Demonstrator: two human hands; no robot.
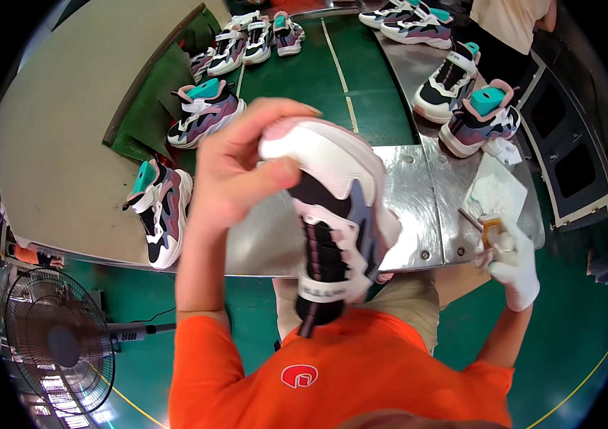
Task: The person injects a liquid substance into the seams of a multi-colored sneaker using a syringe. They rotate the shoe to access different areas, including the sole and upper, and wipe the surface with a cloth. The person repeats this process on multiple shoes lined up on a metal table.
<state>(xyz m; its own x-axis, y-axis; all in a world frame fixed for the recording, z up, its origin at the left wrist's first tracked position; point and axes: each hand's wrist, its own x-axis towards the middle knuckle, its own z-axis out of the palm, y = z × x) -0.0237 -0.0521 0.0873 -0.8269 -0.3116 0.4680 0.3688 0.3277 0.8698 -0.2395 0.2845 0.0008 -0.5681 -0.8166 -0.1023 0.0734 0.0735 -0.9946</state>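
My bare left hand is closed round the toe of a sneaker, lifting it before my chest. Its white sole edge faces up, its heel hangs lowest, and black, white, pink and grey-blue parts show on the upper. Off to the right, my white-gloved right hand grips a small yellowish-brown piece beside a thin dark rod; its exact kind is blurred. A white sheet lies on the metal table just beyond that hand.
Sneakers with teal inserts stand at left and right; several more line the green conveyor belt. A beige board extends left, above a floor fan. Another person stands at far right.
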